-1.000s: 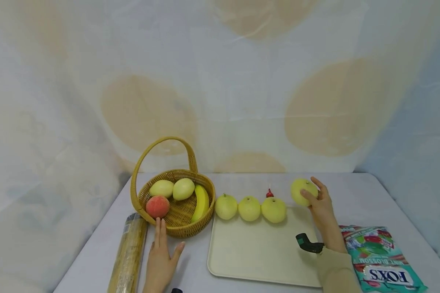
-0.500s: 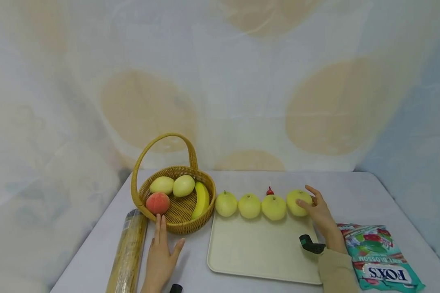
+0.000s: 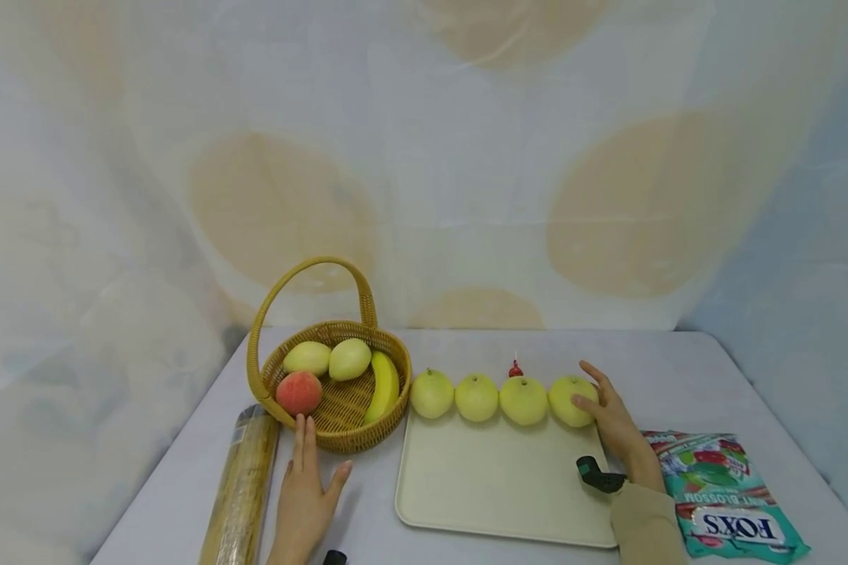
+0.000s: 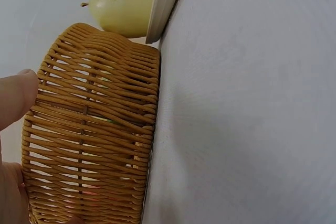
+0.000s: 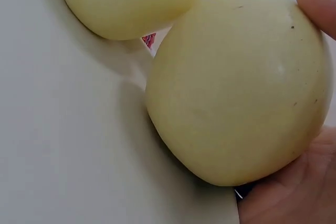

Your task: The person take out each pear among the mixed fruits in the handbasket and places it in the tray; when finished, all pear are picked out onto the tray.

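My right hand (image 3: 616, 422) holds a round pale yellow pear (image 3: 570, 402) at the right end of a row, thumb on the near side and fingers round the right side. In the right wrist view this pear (image 5: 236, 93) sits low over the tray, close against its neighbour (image 5: 131, 3). Three more pears, the middle-right one (image 3: 524, 401) included, line the far edge of the cream tray (image 3: 502, 486). My left hand (image 3: 302, 502) has straight fingers at the near rim of the wicker basket (image 3: 353, 441); the basket's woven side (image 4: 89, 129) fills much of the left wrist view.
Inside the basket lie a peach (image 3: 299, 393), a banana (image 3: 383, 388) and two pale green fruits, one here (image 3: 349, 359). A long wrapped bundle (image 3: 239, 486) lies left, a FOX'S candy bag (image 3: 724, 494) right. A small red item (image 3: 515, 369) sits behind the row.
My right hand has brought its pear down and slightly left, from above the tray's far right corner to the end of the row. The left hand stays at the basket.
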Demonstrator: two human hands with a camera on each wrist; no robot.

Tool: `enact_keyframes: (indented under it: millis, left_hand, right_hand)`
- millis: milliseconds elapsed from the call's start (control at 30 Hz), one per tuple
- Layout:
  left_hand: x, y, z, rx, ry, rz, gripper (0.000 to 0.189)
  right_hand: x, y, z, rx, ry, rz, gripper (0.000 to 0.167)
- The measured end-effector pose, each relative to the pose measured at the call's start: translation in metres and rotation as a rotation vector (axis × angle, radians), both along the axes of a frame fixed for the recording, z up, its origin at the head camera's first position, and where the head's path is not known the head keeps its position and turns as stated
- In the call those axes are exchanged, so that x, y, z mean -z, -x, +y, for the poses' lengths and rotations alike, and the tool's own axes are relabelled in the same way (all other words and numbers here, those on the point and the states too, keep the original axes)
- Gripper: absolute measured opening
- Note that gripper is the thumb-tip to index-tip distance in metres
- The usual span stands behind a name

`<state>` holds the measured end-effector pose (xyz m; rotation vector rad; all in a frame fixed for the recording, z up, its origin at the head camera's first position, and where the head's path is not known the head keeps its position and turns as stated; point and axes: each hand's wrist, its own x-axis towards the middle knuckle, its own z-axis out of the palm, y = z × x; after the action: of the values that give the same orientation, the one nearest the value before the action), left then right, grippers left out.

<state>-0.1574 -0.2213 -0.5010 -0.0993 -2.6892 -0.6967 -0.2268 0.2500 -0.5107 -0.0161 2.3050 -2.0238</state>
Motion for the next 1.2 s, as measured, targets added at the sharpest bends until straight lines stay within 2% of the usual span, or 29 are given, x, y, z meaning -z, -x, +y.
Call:
enact_keyframes:
  millis: [200, 300, 467, 600, 733, 867, 1000, 1100, 1200]
  left_hand:
    - [0.000, 0.000, 0.000, 0.004, 0.000, 0.011, 0.091]
    - [0.000, 0.000, 0.000, 0.003, -0.001, 0.008, 0.092]
    - [0.000, 0.002, 0.000, -0.005, -0.009, -0.017, 0.092]
    - [0.000, 0.002, -0.001, -0.016, -0.021, -0.043, 0.092]
    - [0.000, 0.000, 0.000, -0.017, -0.022, -0.040, 0.092]
    - [0.000, -0.003, 0.001, -0.018, -0.016, -0.027, 0.092]
    - [-0.001, -0.003, 0.001, -0.022, -0.009, -0.010, 0.091]
    - [-0.002, -0.003, 0.002, -0.020, -0.007, 0.003, 0.089]
    - [-0.004, -0.002, 0.002, -0.012, -0.009, 0.012, 0.087]
  right_hand:
    - [0.007, 0.000, 0.002, -0.062, 0.043, 0.080, 0.073]
    - [0.003, -0.001, 0.005, -0.075, 0.041, 0.107, 0.071]
    - [-0.027, -0.006, 0.005, 0.014, -0.014, 0.173, 0.070]
    - [-0.051, -0.009, -0.004, 0.068, -0.059, 0.320, 0.066]
    - [-0.068, -0.009, -0.024, 0.074, 0.012, 0.474, 0.057]
    - [-0.079, -0.004, -0.049, 0.012, 0.136, 0.571, 0.051]
    - [-0.087, 0.004, -0.080, -0.100, 0.231, 0.618, 0.049]
    - [-0.093, 0.011, -0.106, -0.198, 0.244, 0.602, 0.049]
    - [-0.096, 0.018, -0.133, -0.280, 0.226, 0.549, 0.050]
